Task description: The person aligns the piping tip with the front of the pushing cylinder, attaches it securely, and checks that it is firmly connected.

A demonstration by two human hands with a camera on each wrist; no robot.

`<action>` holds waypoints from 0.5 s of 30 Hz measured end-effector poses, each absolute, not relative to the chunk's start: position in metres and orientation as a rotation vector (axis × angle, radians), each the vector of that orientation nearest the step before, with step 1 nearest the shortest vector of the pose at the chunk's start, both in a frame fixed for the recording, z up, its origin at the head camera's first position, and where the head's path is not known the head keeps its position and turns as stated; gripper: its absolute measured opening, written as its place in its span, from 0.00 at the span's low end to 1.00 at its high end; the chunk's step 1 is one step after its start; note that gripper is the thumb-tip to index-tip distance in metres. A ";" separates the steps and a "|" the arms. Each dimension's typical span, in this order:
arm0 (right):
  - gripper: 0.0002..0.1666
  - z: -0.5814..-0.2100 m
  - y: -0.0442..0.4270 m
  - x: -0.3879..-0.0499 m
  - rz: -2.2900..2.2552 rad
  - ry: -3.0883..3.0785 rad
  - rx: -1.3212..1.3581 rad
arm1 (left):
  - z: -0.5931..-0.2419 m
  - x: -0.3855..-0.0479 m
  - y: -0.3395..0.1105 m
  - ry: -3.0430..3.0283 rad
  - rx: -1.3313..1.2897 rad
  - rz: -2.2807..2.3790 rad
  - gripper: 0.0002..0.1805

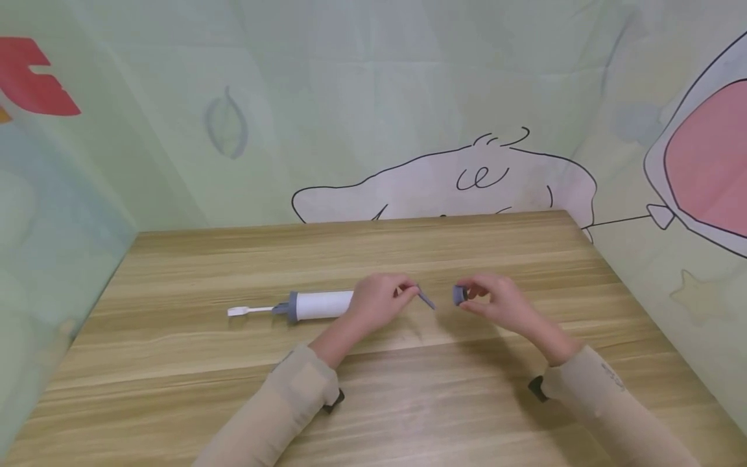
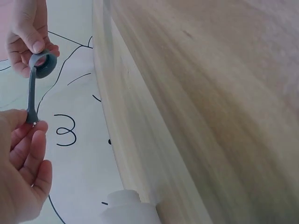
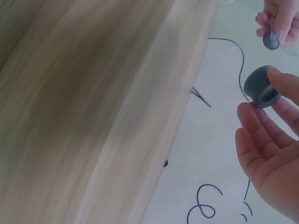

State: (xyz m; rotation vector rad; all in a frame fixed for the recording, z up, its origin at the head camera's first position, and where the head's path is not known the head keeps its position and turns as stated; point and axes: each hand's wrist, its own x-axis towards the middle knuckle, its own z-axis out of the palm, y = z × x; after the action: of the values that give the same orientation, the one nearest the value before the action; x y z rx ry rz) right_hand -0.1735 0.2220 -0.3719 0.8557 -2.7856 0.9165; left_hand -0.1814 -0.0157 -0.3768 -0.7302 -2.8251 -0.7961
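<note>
A: Start with the head view. Where are the hands?

B: The left hand (image 1: 378,301) pinches a thin grey rod (image 1: 426,298) between fingers and thumb. The right hand (image 1: 500,301) pinches a short grey ring (image 1: 459,296). Rod and ring are near each other but apart, both held above the tabletop (image 1: 408,408).

A: And the white tube (image 1: 322,305)?

B: It lies on its side on the tabletop, with a grey collar (image 1: 293,307) and a white handle (image 1: 238,311) pointing left. The left hand covers its other end.

A: Left wrist view next.

B: The left fingers pinch the rod at its wider end; the thin end runs up across the edge of the ring, though that's only overlap. The right fingers pinch the ring, its hole showing. A white end of the tube appears at the bottom.

A: Right wrist?

B: The ring sits between the right thumb and fingers, tilted, its hollow partly visible. Beyond it, the left fingers pinch the rod, seen nearly end-on as a round grey shape.
</note>
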 end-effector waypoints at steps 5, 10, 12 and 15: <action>0.19 -0.370 0.214 -0.171 1.017 -2.738 0.867 | -0.377 -0.180 -0.017 -2.744 -0.649 -0.815 0.10; 0.18 -0.370 0.208 -0.170 1.099 -2.723 0.865 | -0.377 -0.178 -0.018 -2.692 -0.609 -0.815 0.10; 0.18 -0.371 0.206 -0.169 1.131 -2.724 0.865 | -0.376 -0.176 -0.019 -2.671 -0.607 -0.824 0.10; 0.18 -0.372 0.201 -0.168 1.177 -2.711 0.878 | -0.376 -0.174 -0.018 -2.637 -0.614 -0.831 0.10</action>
State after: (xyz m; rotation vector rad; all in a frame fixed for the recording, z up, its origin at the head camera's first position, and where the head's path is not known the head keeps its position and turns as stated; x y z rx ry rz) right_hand -0.1676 0.2013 -0.3722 0.8784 -2.7108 1.1775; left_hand -0.1739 -0.0182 -0.3755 -0.6140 -2.6375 -0.8312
